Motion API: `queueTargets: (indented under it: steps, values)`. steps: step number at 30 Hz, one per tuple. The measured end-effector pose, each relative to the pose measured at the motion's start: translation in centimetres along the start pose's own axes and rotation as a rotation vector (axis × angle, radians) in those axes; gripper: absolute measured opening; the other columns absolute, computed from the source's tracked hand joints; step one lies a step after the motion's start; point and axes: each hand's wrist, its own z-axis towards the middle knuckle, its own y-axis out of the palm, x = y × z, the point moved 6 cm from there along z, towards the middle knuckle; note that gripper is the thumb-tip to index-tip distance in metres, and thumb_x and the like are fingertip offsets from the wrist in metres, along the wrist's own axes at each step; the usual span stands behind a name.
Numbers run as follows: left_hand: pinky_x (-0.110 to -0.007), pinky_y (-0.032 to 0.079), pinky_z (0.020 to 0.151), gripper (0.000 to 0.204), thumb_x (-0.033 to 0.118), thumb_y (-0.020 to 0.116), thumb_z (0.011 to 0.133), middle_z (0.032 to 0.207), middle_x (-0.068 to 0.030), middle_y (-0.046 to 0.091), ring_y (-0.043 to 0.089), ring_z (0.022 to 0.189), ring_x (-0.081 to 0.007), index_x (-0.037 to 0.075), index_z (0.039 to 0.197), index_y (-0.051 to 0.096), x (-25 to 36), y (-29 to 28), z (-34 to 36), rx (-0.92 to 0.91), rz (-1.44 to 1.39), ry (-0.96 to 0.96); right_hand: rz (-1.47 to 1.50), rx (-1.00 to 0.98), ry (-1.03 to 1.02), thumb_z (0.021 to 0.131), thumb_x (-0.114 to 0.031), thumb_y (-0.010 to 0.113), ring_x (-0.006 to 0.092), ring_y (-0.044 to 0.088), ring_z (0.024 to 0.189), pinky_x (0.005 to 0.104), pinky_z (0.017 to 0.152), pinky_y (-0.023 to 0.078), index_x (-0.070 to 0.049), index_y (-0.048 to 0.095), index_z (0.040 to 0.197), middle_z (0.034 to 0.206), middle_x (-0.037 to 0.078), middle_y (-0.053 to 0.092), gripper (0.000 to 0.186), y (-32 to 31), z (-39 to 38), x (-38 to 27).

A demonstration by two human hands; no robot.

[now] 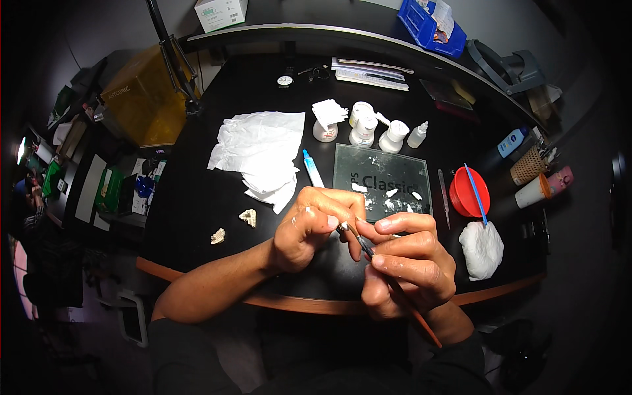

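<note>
1. grip: my left hand (306, 230) pinches a small white piece (343, 226), the contact partly hidden. my right hand (418, 263) closes on the brush (418, 316), tip at the piece.
2. position: the piece is held above the table (197, 197), in view just off the near left corner of the slab (368, 157).
3. technique, in my judgement: brace hand against hand, stroke lightly, and turn the piece to present each face.
4. loading: i should pick up little from the dabs (392, 193) on the slab, and blot excess on the wad (482, 249) near the table's right edge.
5. caution: a hard pinch could smear or flip the piece.
6. markings: large dark lettering spans the slab; the yellow box (141, 108) near the table's far left corner bears one legible word. labels on the bottles (362, 136) beyond the slab's far edge are too small to read.
</note>
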Motion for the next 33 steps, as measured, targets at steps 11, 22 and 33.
queueTargets:
  steps: [11, 22, 33]
  values:
    - [-0.032, 0.041, 0.068, 0.057, 0.038, 0.040, 0.081, 0.074, -0.0160, 0.060, 0.053, 0.072, -0.0206, -0.009, 0.072, 0.072, -0.02, -0.07, 0.00, -0.003, 0.024, -0.017, 0.026, -0.031, -0.001, 0.072, 0.008, 0.076, 0.0327, 0.069, 0.100, 0.0355, 0.078, 0.062, -0.002, 0.068, 0.100, 0.091, 0.010, 0.068, 0.030, -0.09, -0.05, 0.04]
    - [-0.032, 0.040, 0.067, 0.057, 0.039, 0.041, 0.081, 0.074, -0.0153, 0.061, 0.053, 0.072, -0.0200, -0.008, 0.072, 0.072, 0.10, -0.02, -0.10, -0.005, 0.013, -0.021, 0.009, -0.008, 0.015, 0.070, 0.010, 0.075, 0.0322, 0.070, 0.098, 0.0362, 0.080, 0.061, -0.002, 0.068, 0.098, 0.090, 0.010, 0.068, 0.031, 0.00, -0.04, 0.02]
    - [-0.032, 0.041, 0.069, 0.057, 0.039, 0.041, 0.082, 0.077, -0.0157, 0.062, 0.055, 0.075, -0.0212, -0.008, 0.072, 0.072, 0.06, 0.10, -0.06, -0.010, -0.005, -0.029, 0.011, 0.008, 0.005, 0.069, 0.011, 0.073, 0.0326, 0.070, 0.098, 0.0345, 0.076, 0.063, -0.001, 0.067, 0.097, 0.089, 0.011, 0.068, 0.031, -0.12, 0.04, -0.10]
